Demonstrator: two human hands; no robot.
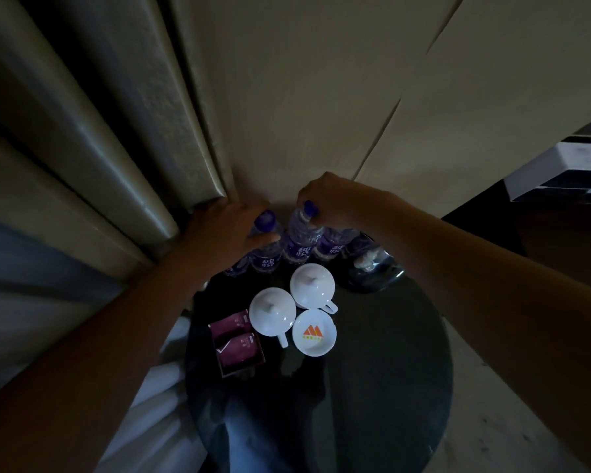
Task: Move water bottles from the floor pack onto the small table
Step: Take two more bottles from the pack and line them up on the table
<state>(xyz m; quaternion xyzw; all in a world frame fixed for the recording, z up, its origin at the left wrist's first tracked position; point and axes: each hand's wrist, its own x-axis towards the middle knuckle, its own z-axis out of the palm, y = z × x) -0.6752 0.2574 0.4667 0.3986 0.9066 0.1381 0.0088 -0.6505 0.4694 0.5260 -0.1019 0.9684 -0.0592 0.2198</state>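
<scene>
While both hands (231,227) (325,196) grip upright bottles (299,238), caps point up.

Bare arms and hands

No sleeves are worn: both forearms are uncovered up to the frame edge. The left hand (229,230) and right hand (328,199) are ungloved.

Counts on the round dark table (389,370): four water bottles visible, at (265,247), (297,238), (331,247) and a partly hidden one at far left (236,268); more could be behind the hands. Two white lidded cups, (272,312) and (312,285). One white dish with orange logo (314,332). Two purple sachets (238,339) in one small tray. One dark glass ashtray (372,268). Two hands, left (226,230), right (328,199).
</scene>
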